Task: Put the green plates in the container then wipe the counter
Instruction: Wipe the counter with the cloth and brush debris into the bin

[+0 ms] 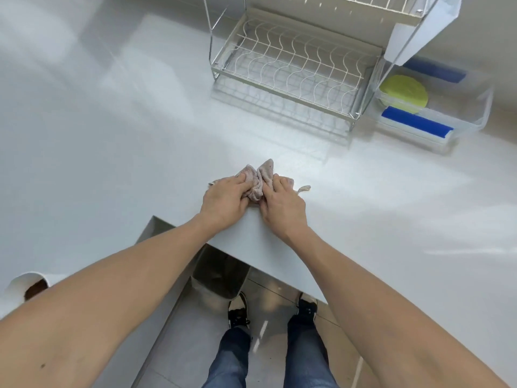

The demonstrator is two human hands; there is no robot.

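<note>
Both arms reach forward over the near edge of the white surface [140, 135], bare to above the elbow, hands palm down and side by side. The left hand [225, 201] has its fingers curled into the left half of a crumpled pinkish cloth [258, 179]; the right hand [282, 205] clutches the right half, so each grip is closed on cloth and the bunched middle rises in a fold between them. The cloth lies on the surface just in from its near edge, a loose corner and a cord end trailing out to its right.

Beyond the cloth stands a white wire rack [293, 68], its lower tier bare. Right of the rack, touching or just beside it, sits a clear container [481, 116] with blue handle clips; the green plates [405, 92] lie stacked inside, at the end nearest the rack. Far left of the cloth, at the picture's edge and partly hidden by the left forearm, is a white paper roll [28, 281]. Below the surface's edge show a grey bin [221, 278], tiled floor, jeans and dark shoes.
</note>
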